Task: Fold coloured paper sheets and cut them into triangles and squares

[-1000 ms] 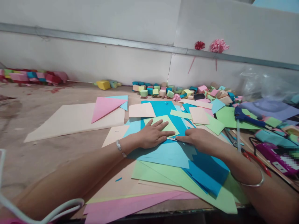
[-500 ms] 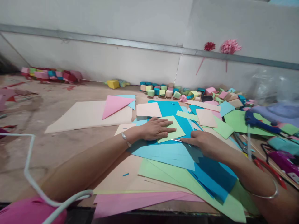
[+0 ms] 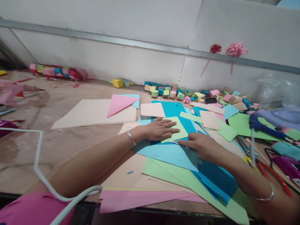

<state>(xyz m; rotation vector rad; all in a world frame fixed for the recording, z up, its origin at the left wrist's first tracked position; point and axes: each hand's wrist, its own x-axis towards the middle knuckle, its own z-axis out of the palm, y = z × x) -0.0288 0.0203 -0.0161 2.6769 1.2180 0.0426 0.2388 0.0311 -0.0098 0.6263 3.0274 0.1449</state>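
Note:
My left hand [image 3: 160,128] lies flat with fingers spread on a pale green sheet of paper [image 3: 179,126], pressing it onto a stack of blue sheets [image 3: 170,109]. In my right hand [image 3: 199,144] is a thin silver craft knife [image 3: 173,142], its index finger stretched along the tool. Most of the knife's handle is hidden by the hand. The tip rests at the near edge of the green sheet, over light blue paper [image 3: 164,154]. A small peach sheet [image 3: 152,110] lies just beyond my left hand.
Pliers with red handles [image 3: 273,175] and a blue glue gun [image 3: 264,126] lie at right. A pink glue gun [image 3: 10,92] is at left. A white cable [image 3: 38,162] crosses the left front. Folded paper blocks [image 3: 161,90] line the wall.
My right hand has slid left with the craft knife along the near edge of the green sheet. My left hand keeps its place on the paper. The camera view has shifted slightly.

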